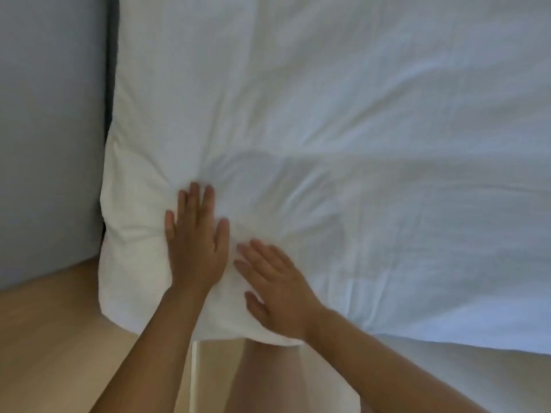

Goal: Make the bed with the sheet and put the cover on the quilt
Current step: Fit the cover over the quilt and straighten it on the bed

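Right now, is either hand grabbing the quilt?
No, the left hand and the right hand both lie flat on the quilt with straight fingers.

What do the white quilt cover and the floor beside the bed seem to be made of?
Quilt cover: soft woven cloth, probably cotton, matte white; it creases finely and puffs around the flat left hand and right hand. Floor: pale wood or laminate, smooth; grain too blurred to tell.

Left grip [195,251], right grip [277,289]: bare hands. Forearms [155,338] bare to frame edge. Bare leg [268,380] below.
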`<state>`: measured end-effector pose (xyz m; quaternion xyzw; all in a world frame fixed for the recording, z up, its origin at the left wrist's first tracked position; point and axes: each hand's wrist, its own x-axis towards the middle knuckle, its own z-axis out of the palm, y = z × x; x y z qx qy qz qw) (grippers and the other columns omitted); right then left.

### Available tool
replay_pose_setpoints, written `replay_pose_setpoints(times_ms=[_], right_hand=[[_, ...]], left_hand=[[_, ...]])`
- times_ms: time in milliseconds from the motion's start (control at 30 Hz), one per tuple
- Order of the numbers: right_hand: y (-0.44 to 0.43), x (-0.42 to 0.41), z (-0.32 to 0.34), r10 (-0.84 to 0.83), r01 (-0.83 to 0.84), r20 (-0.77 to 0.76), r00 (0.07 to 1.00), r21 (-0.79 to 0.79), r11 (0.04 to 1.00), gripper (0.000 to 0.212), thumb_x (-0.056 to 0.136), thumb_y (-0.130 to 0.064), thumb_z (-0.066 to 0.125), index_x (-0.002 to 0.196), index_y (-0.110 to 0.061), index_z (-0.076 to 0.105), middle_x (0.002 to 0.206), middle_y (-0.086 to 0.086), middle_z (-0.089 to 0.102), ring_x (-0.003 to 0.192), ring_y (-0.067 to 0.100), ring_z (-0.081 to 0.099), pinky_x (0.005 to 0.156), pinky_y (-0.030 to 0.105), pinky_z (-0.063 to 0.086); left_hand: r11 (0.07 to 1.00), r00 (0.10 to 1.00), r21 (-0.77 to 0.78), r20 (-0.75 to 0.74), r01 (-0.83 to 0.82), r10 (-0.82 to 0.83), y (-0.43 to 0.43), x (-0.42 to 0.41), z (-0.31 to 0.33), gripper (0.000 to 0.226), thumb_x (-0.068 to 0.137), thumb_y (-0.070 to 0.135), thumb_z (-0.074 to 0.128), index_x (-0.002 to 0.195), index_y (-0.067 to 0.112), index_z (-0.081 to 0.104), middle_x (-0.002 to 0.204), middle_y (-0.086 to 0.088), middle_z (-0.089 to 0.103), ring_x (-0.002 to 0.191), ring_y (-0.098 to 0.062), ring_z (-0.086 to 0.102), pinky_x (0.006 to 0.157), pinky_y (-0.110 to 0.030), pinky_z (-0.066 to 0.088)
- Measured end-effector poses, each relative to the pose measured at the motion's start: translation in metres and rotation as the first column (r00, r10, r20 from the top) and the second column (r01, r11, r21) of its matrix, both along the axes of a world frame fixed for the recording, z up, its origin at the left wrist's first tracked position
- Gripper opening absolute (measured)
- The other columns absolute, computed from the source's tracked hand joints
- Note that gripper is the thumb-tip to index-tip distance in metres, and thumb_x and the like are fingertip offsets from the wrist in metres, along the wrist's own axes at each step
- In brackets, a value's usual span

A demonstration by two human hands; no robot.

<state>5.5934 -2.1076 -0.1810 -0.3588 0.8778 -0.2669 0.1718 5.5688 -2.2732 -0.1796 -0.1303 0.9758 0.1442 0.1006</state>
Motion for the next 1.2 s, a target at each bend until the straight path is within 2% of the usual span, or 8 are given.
replay_pose_setpoints(times_ms=[300, 500, 667, 767, 933, 1033, 1133, 1200], right_hand=[[0.211, 0.069, -0.041, 0.15, -0.08, -0.198, 0.969, 0.32, 0.944, 0.06, 0.089, -0.038, 0.035, 0.144, -0.014, 0.033, 0.151, 0.008, 0.033, 0.145, 0.026, 0.011, 0.115, 0.044, 0.007], [0.299, 0.035, 0.0, -0.02, 0.05, -0.251, 0.968, 0.115, 0.992, 0.048, 0.097, -0.035, 0.029, 0.122, -0.006, 0.058, 0.136, 0.018, 0.052, 0.131, 0.031, 0.033, 0.106, 0.043, 0.022], [0.412, 0.04, -0.02, -0.352, 0.398, -0.189, 0.917, 0.505, 0.766, 0.067, 0.092, -0.056, 0.025, 0.146, -0.016, 0.028, 0.152, 0.017, 0.029, 0.139, 0.038, 0.024, 0.11, 0.049, 0.016], [0.46, 0.088, -0.015, -0.698, 0.629, -0.137, 0.703, 0.578, 0.519, 0.071, 0.09, -0.058, 0.023, 0.15, -0.02, 0.021, 0.156, 0.016, 0.019, 0.142, 0.04, 0.019, 0.108, 0.058, 0.021], [0.463, 0.072, 0.003, -0.997, 0.888, -0.001, -0.071, 0.455, -0.064, 0.07, 0.096, -0.049, 0.039, 0.152, -0.025, 0.005, 0.159, 0.008, 0.001, 0.145, 0.03, 0.005, 0.112, 0.053, 0.016], [0.451, 0.056, 0.003, -0.985, 0.942, 0.105, -0.136, 0.323, -0.095, 0.071, 0.095, -0.048, 0.041, 0.152, -0.026, 0.004, 0.159, 0.006, 0.003, 0.144, 0.027, 0.006, 0.111, 0.049, 0.017], [0.473, 0.075, -0.005, -0.967, 0.926, 0.148, -0.209, 0.347, -0.147, 0.069, 0.095, -0.046, 0.043, 0.151, -0.03, 0.007, 0.158, 0.005, 0.004, 0.144, 0.028, 0.009, 0.111, 0.048, 0.018], [0.503, 0.097, -0.013, -0.921, 0.894, 0.209, -0.328, 0.383, -0.232, 0.069, 0.095, -0.045, 0.044, 0.151, -0.027, 0.008, 0.158, 0.008, 0.007, 0.142, 0.03, 0.014, 0.111, 0.047, 0.019]], left_hand=[[0.768, 0.776, -0.201, 0.055, -0.608, 0.629, 0.08, 0.048, -0.002, 0.06, 0.101, 0.032, 0.027, 0.151, 0.01, 0.004, 0.159, -0.01, -0.003, 0.146, -0.028, -0.005, 0.113, -0.056, -0.002], [0.997, 0.985, -0.014, 0.157, 0.07, -0.067, 0.264, 0.066, -0.018, 0.075, 0.085, 0.064, 0.022, 0.15, 0.028, 0.015, 0.158, -0.013, 0.004, 0.145, -0.037, -0.001, 0.109, -0.061, 0.001], [0.654, 0.632, 0.081, 0.194, 0.752, -0.75, 0.301, 0.121, -0.013, 0.08, 0.073, 0.073, 0.034, 0.139, 0.03, 0.042, 0.152, -0.016, 0.027, 0.139, -0.042, 0.022, 0.099, -0.071, 0.021], [0.495, 0.495, -0.028, 0.016, 0.868, -0.868, 0.293, 0.081, 0.007, 0.067, 0.078, 0.059, 0.039, 0.131, 0.021, 0.055, 0.144, -0.015, 0.044, 0.131, -0.041, 0.041, 0.099, -0.065, 0.028], [0.818, 0.801, 0.023, 0.186, 0.575, -0.569, 0.383, 0.014, -0.002, 0.084, 0.08, 0.072, 0.029, 0.151, 0.032, 0.006, 0.159, -0.009, -0.009, 0.145, -0.034, -0.01, 0.112, -0.058, -0.003], [0.752, 0.711, 0.149, 0.249, 0.642, -0.657, 0.465, 0.055, -0.014, 0.09, 0.077, 0.078, 0.033, 0.148, 0.039, -0.004, 0.151, -0.003, -0.032, 0.137, -0.029, -0.034, 0.108, -0.055, -0.021], [0.303, 0.164, 0.447, 0.323, 0.841, -0.932, 0.518, 0.097, -0.002, 0.066, 0.082, 0.069, 0.041, 0.131, 0.027, 0.054, 0.154, -0.006, 0.026, 0.146, -0.024, 0.003, 0.111, -0.051, -0.019], [0.315, 0.261, 0.47, 0.177, 0.825, -0.949, 0.529, 0.08, 0.008, 0.051, 0.084, 0.05, 0.039, 0.101, 0.012, 0.069, 0.111, -0.008, 0.067, 0.115, -0.025, 0.054, 0.115, -0.046, 0.015]])
